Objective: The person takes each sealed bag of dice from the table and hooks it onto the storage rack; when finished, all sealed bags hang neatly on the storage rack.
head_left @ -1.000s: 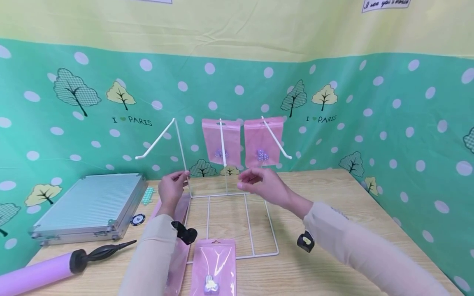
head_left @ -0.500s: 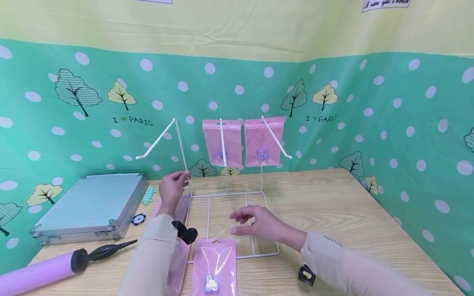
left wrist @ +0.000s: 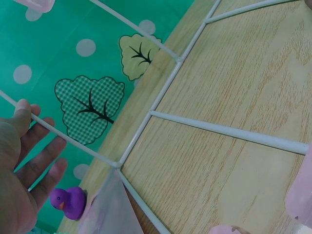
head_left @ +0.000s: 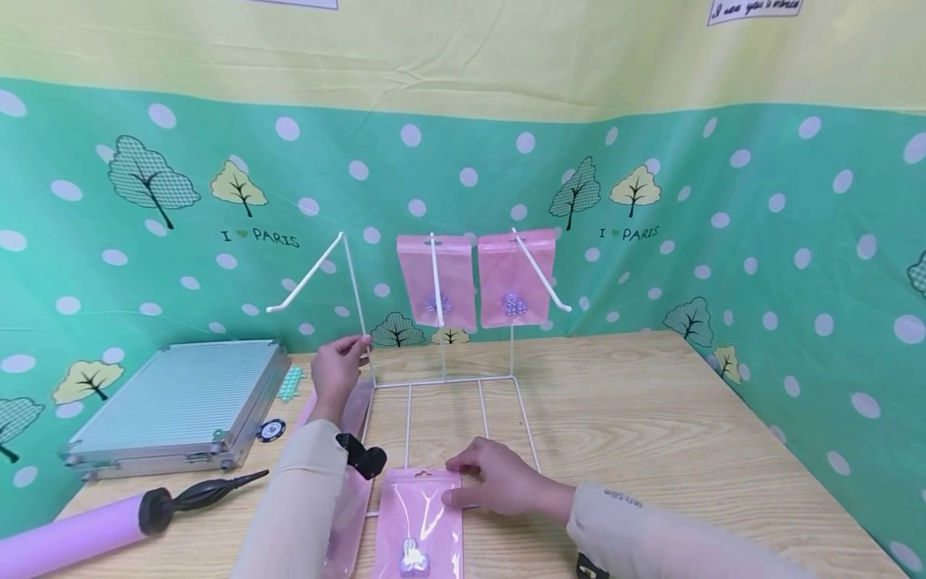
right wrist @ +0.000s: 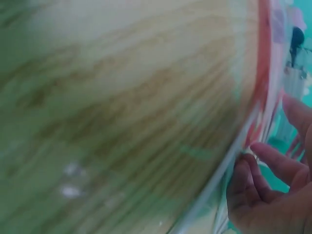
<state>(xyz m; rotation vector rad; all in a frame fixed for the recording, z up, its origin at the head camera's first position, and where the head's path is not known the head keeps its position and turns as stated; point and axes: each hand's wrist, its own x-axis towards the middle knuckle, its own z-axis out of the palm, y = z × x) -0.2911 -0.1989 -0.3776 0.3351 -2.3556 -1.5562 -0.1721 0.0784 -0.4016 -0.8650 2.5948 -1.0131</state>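
Observation:
A white wire rack (head_left: 407, 426) with three hooks stands on the table. My left hand (head_left: 336, 376) pinches its left upright between thumb and fingers, also seen in the left wrist view. A pink zip bag (head_left: 394, 515) with a pale bunny-shaped piece in it lies in front. My right hand (head_left: 502, 482) is at that bag's upper right corner, thumb and forefinger apart and touching its edge. Two pink bags, a middle bag (head_left: 417, 269) and a right bag (head_left: 495, 265), hang on hooks, each with a purplish cluster inside. The left hook (head_left: 307, 277) carries nothing.
Another pink bag (head_left: 349, 515) lies partly under my left sleeve. At left are a silver case (head_left: 170, 394), a round chip (head_left: 272, 430) and a purple hand pump (head_left: 79, 531). A purple rubber duck (left wrist: 74, 202) shows behind the rack. A patterned curtain (head_left: 463, 185) closes the back.
My right hand has come down from below the hanging bags, across the rack's base, to the bag lying in front. The left hand has stayed on the upright.

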